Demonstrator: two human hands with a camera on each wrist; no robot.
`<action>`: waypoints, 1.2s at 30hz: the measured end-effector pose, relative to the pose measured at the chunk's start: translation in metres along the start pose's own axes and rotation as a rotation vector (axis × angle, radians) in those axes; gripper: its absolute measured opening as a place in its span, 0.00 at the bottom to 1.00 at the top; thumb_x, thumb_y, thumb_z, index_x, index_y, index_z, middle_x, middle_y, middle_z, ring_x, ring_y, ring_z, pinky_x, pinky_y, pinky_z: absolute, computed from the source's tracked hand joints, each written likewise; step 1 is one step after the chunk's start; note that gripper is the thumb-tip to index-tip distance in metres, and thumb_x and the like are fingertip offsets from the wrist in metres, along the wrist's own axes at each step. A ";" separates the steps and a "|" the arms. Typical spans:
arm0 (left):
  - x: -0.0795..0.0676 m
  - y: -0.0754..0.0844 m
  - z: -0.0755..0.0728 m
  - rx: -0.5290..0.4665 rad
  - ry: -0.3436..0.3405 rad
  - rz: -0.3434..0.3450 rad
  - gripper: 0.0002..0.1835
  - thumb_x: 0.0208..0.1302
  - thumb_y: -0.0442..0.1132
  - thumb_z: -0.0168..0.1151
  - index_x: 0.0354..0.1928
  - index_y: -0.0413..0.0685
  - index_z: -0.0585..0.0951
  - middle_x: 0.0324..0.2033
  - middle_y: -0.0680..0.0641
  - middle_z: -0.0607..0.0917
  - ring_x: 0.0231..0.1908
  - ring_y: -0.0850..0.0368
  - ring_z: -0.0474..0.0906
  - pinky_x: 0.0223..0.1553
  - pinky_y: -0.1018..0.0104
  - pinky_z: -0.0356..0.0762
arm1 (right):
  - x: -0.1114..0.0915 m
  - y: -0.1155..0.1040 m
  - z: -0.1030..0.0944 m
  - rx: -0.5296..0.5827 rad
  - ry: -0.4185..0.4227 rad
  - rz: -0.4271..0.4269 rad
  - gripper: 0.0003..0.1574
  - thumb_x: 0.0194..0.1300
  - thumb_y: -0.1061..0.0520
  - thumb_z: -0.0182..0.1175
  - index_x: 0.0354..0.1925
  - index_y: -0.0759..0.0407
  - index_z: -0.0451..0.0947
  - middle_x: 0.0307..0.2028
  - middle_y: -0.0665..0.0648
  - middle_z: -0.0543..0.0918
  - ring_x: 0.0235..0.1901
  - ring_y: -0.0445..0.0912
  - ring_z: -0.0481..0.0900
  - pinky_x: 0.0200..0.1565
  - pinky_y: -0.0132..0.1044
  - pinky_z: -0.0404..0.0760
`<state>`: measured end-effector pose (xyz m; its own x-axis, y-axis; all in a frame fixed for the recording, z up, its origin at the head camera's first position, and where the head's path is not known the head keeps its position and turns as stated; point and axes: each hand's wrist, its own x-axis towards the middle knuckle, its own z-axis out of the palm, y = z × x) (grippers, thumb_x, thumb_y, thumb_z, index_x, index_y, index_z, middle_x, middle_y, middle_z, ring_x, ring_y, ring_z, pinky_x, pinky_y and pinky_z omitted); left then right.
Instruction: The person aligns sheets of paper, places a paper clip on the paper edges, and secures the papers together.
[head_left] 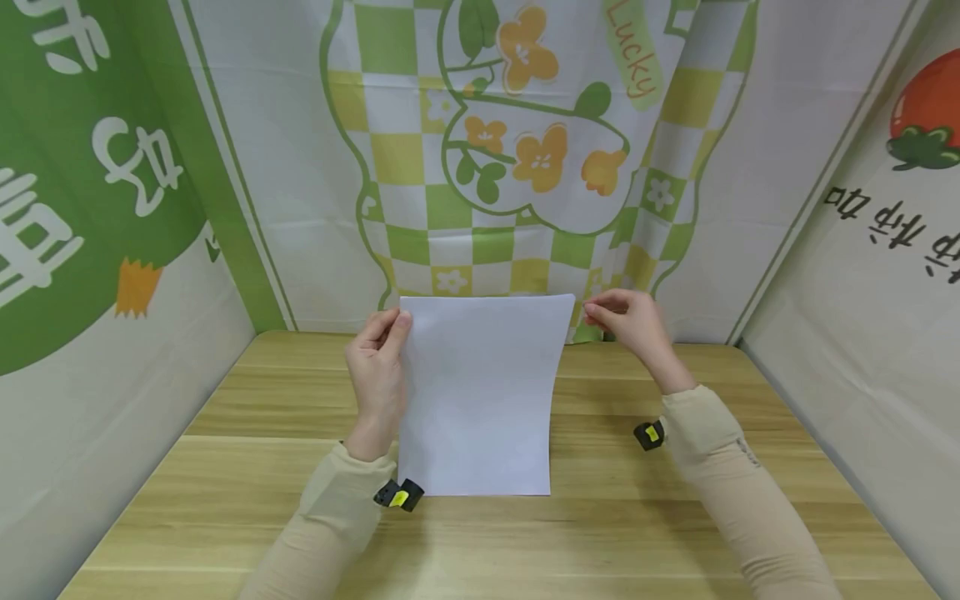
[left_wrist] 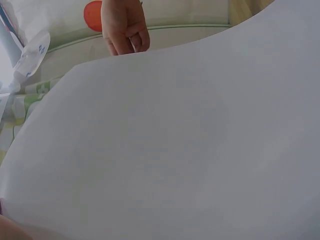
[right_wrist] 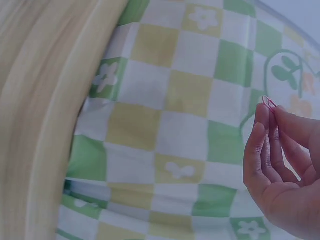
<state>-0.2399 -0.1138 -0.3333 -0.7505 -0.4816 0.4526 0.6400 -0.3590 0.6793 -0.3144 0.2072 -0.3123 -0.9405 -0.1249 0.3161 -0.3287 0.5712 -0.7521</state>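
White paper (head_left: 480, 400) stands raised over the table with its lower edge near the tabletop; whether it is one sheet or a stack I cannot tell. My left hand (head_left: 378, 367) pinches its left edge near the top corner, thumb in front. Just off the top right corner is my right hand (head_left: 633, 329), apart from the paper. Between its thumb and fingertips it pinches a small red paper clip (right_wrist: 269, 103), whose wire loop sticks out past the fingers. In the left wrist view the paper fills most of the picture, with the right hand (left_wrist: 125, 27) beyond its edge.
The wooden table (head_left: 225, 500) lies beneath both hands. A checked green and yellow cloth (head_left: 491, 242) hangs behind its back edge, with printed cloth walls on the left (head_left: 97, 208) and right (head_left: 862, 292). Small black cameras (head_left: 399, 495) sit at the wrists.
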 end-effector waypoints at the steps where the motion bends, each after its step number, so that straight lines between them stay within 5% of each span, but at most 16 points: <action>1: 0.000 0.000 0.000 -0.002 -0.002 0.002 0.12 0.57 0.23 0.62 0.29 0.49 0.87 0.25 0.55 0.81 0.31 0.65 0.73 0.34 0.79 0.74 | 0.000 -0.003 0.000 -0.004 0.006 -0.011 0.16 0.64 0.52 0.61 0.44 0.62 0.82 0.37 0.61 0.86 0.29 0.35 0.82 0.34 0.32 0.82; 10: 0.000 -0.001 0.001 0.001 0.001 -0.010 0.11 0.57 0.24 0.63 0.28 0.49 0.86 0.26 0.55 0.82 0.31 0.64 0.74 0.35 0.79 0.74 | -0.001 -0.018 -0.004 -0.025 0.036 -0.060 0.15 0.64 0.51 0.62 0.42 0.60 0.83 0.36 0.61 0.87 0.28 0.33 0.81 0.37 0.37 0.83; 17: 0.000 -0.001 0.002 0.003 0.007 -0.017 0.11 0.57 0.24 0.63 0.28 0.49 0.86 0.26 0.55 0.82 0.32 0.64 0.74 0.36 0.79 0.75 | 0.001 -0.022 -0.006 -0.013 0.067 -0.077 0.14 0.63 0.52 0.63 0.41 0.60 0.83 0.34 0.59 0.87 0.28 0.33 0.81 0.34 0.28 0.81; 36: -0.001 -0.002 0.003 -0.016 -0.010 -0.006 0.13 0.57 0.23 0.62 0.28 0.50 0.87 0.26 0.55 0.82 0.33 0.64 0.74 0.37 0.78 0.75 | -0.006 -0.050 -0.017 -0.018 0.120 -0.156 0.17 0.62 0.48 0.63 0.42 0.59 0.83 0.33 0.59 0.87 0.28 0.32 0.80 0.33 0.28 0.79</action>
<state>-0.2406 -0.1100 -0.3332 -0.7560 -0.4715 0.4540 0.6379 -0.3751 0.6726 -0.2906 0.1934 -0.2672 -0.8608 -0.1156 0.4957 -0.4669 0.5669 -0.6787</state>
